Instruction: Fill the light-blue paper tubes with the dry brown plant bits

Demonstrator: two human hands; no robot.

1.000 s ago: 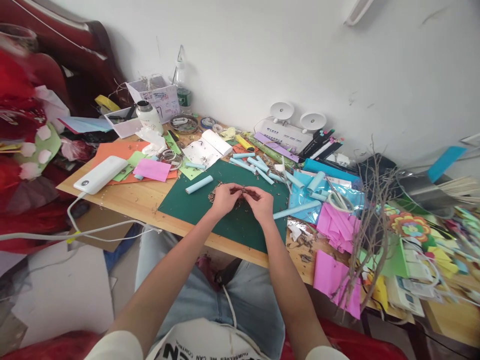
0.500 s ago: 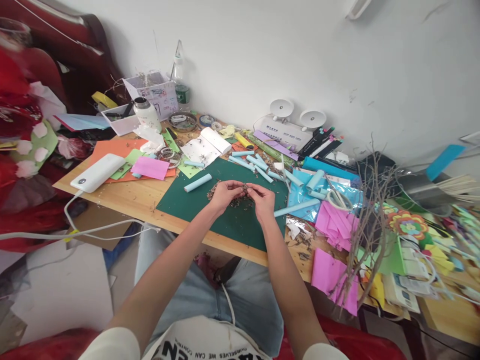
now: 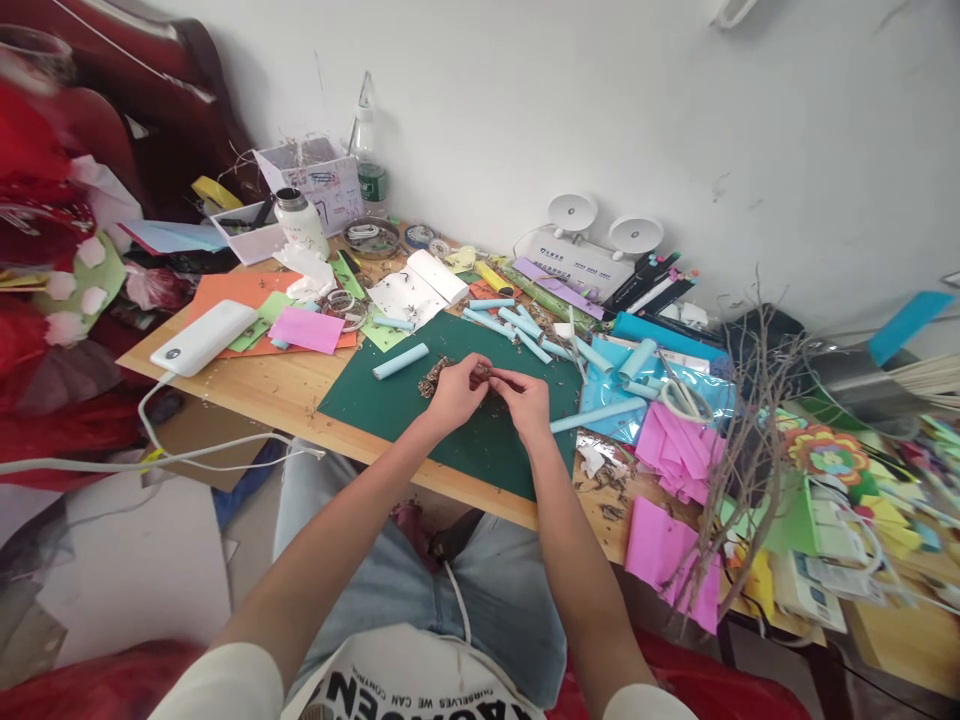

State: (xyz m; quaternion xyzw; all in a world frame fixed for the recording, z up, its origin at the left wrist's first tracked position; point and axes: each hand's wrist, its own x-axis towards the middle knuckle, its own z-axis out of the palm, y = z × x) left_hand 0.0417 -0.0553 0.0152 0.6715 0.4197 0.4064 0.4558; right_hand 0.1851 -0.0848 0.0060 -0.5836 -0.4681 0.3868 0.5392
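Observation:
Over the green cutting mat [image 3: 360, 395], both my hands meet fingertip to fingertip. My left hand [image 3: 459, 393] is curled in a pinch round brown, dried plant bits [image 3: 482, 371], mostly covered by the fingers. Thumb and forefinger of my right hand [image 3: 527, 400] pinch at the same small brown stuff, touching the left fingertips. A crumbly brown heap [image 3: 430, 380] lies on the mat beside my left hand, and more crumbs are partly hidden beneath the hands. A short light-blue paper tube [image 3: 400, 361] rests left of the heap.
Behind the mat lie several light-blue tubes [image 3: 529, 345]. To the right are scissors [image 3: 684, 398], pink paper [image 3: 679, 450] and upright dry branches [image 3: 739, 480]. A white power bank [image 3: 202, 338] with a cable, an uncapped white bottle [image 3: 300, 220] and a two-lamp light [image 3: 577, 255] stand around.
My left hand has shifted slightly right and curled more, uncovering the brown heap at its left. The right fingertips have dropped a little lower. The whole view has moved slightly.

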